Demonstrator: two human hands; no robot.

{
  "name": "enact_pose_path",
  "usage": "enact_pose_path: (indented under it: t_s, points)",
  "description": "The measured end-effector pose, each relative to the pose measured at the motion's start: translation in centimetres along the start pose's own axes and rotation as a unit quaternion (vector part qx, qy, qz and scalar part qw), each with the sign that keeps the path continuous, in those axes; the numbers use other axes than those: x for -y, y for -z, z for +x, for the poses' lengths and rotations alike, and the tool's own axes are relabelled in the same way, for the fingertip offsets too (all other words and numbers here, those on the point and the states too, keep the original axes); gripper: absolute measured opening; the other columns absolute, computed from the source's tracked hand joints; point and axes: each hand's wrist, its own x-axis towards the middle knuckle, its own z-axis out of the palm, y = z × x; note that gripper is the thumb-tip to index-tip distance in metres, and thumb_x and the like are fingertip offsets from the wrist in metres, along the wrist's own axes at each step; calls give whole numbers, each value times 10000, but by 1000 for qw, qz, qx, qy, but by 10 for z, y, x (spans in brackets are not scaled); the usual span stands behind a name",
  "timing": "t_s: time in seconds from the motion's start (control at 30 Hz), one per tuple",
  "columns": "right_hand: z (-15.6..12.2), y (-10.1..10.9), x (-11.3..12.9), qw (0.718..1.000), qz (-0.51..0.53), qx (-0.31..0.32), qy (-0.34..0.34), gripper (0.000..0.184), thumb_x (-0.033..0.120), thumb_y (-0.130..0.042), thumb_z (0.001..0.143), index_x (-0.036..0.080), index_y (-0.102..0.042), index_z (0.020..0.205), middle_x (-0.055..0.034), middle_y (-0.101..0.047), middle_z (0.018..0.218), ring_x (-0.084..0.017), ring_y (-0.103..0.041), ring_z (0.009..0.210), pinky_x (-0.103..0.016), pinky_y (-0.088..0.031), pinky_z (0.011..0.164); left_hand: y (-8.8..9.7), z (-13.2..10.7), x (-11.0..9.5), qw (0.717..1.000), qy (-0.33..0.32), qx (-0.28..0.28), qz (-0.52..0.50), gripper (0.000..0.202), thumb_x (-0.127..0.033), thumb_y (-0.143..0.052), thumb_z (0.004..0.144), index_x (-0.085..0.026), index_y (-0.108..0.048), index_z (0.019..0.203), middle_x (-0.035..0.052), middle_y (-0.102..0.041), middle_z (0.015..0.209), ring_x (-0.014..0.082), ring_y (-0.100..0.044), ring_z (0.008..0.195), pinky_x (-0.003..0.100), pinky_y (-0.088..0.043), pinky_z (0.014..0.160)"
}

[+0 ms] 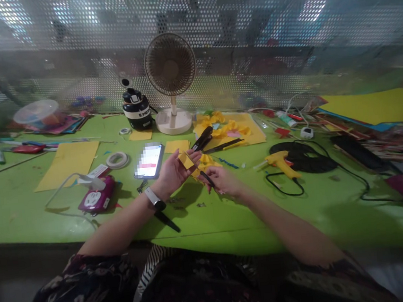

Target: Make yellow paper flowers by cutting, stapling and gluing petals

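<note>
My left hand (172, 173), palm up, pinches a small folded piece of yellow paper (186, 160) between thumb and fingers. Close to its right, my right hand (222, 181) is closed around a dark, slim tool (207, 179). The tool's tip points toward the paper; its exact kind I cannot make out. Crumpled yellow paper pieces (209, 160) lie just behind and under the hands. A black-handled tool (203, 139) rests behind the fingertips. Left of my left hand lies a phone (149, 161) with a lit screen.
Further left are a tape roll (117, 160), a yellow sheet (67, 163) and a purple power socket (97, 195) with a plugged-in cable. A fan (170, 71) and a dark bottle (136, 110) stand behind. To the right lies a yellow glue gun (281, 162) with its cord.
</note>
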Motion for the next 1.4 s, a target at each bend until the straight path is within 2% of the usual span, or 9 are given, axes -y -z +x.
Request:
enact_pose_path:
  t_s: [0.27, 0.47, 0.6, 0.67, 0.77, 0.97, 1.13, 1.3, 1.4]
  points:
    - [3, -1, -6, 1000, 3, 0, 7, 516, 601, -834, 625, 218, -496, 702, 42, -608, 488, -48, -313, 305, -209, -172, 307, -2, -2, -2, 1000, 17, -5, 2, 298, -391, -586, 917, -145, -695, 1045, 140, -743, 1115, 239, -698, 1094, 338, -590, 899]
    - [1, 8, 3, 997, 19, 66, 23, 512, 660, -748, 689, 197, -533, 730, 6, -651, 549, -39, -346, 312, -210, -199, 316, 3, 1, -4, 998, 10, -53, -13, 335, -446, -625, 898, -140, -675, 1024, 140, -748, 1046, 235, -717, 1026, 344, -612, 850]
    - [0, 37, 15, 996, -53, -19, 62, 492, 633, -771, 688, 197, -566, 787, -12, -676, 639, -76, -468, 411, -225, -362, 391, 7, 4, -6, 995, -16, -92, 24, 204, -280, -698, 868, -151, -669, 1023, 119, -746, 1083, 199, -713, 1028, 313, -600, 881]
    - [2, 57, 17, 977, -155, -119, 84, 459, 585, -803, 685, 201, -574, 788, -32, -689, 720, -109, -532, 497, -245, -409, 448, 9, 5, -6, 995, -20, -91, 44, 157, -194, -687, 868, -146, -675, 1017, 115, -743, 1105, 179, -710, 1021, 298, -593, 884]
    - [8, 81, 14, 902, -356, -232, 75, 405, 556, -785, 723, 202, -587, 727, -51, -673, 720, -149, -546, 556, -265, -349, 480, 13, 7, -5, 993, -30, -83, 76, 114, -205, -685, 883, -139, -695, 976, 116, -746, 1094, 170, -709, 996, 308, -590, 878]
    - [19, 91, 5, 814, -541, -208, -29, 353, 526, -686, 826, 195, -655, 708, -62, -664, 719, -193, -579, 633, -283, -295, 525, 32, 16, -4, 983, -54, -58, 163, 231, -322, -791, 804, -151, -743, 952, 108, -751, 1103, 205, -690, 1075, 367, -542, 966]
    - [21, 90, 6, 791, -562, -227, -88, 313, 507, -686, 831, 196, -715, 812, -75, -705, 787, -211, -619, 711, -278, -302, 545, 34, 18, -3, 960, -104, -58, 253, 323, -414, -840, 724, -169, -785, 927, 96, -767, 1033, 206, -685, 1015, 366, -498, 968]
    - [21, 90, 7, 794, -565, -199, -101, 337, 517, -693, 824, 188, -718, 761, -86, -696, 739, -213, -611, 687, -289, -280, 534, 33, 18, -3, 919, -141, -69, 361, 331, -471, -819, 725, -200, -811, 916, 90, -762, 985, 225, -657, 979, 388, -489, 918]
    - [21, 91, 7, 799, -559, -192, -109, 371, 563, -709, 804, 196, -720, 751, -73, -693, 723, -210, -607, 671, -290, -292, 533, 33, 19, -4, 889, -211, -76, 399, 285, -454, -803, 750, -230, -817, 925, 77, -731, 1046, 208, -628, 993, 367, -481, 912]
